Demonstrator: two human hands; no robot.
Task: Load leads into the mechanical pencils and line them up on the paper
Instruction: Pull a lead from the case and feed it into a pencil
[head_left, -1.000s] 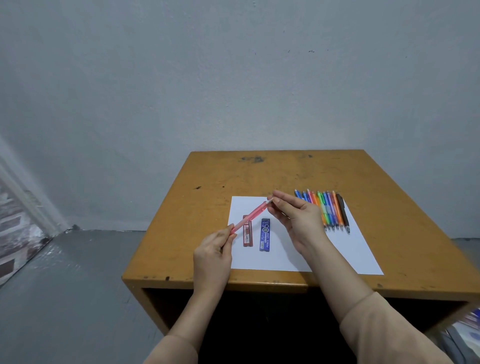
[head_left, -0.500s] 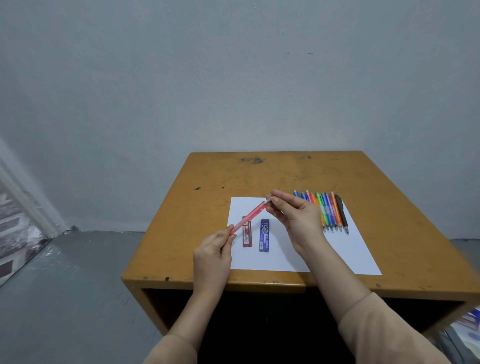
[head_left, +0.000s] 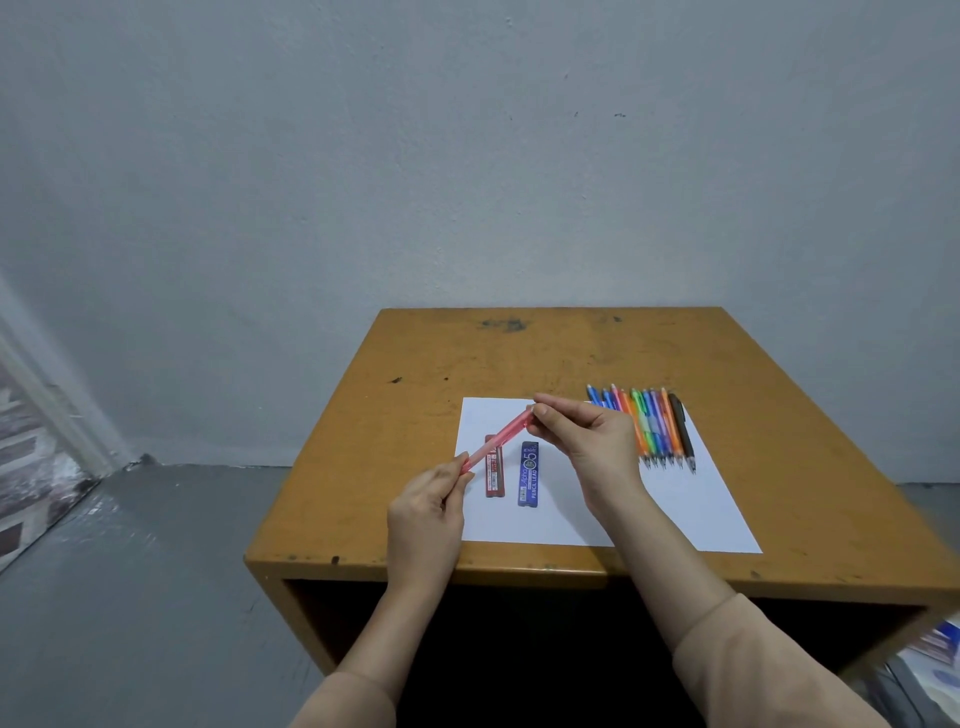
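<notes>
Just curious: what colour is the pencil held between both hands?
The pencil is pinkish red, seen best in the head view.

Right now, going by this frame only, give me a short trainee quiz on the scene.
1. True or false: the left hand and the right hand each pinch one end of the red pencil.
2. Where does the row of pencils lie? A: at the far right corner of the paper. B: on the floor. C: inside the table's opening.
3. Fill in: beside the red lead case lies a ____ lead case.
Key: 1 true; 2 A; 3 blue.
</notes>
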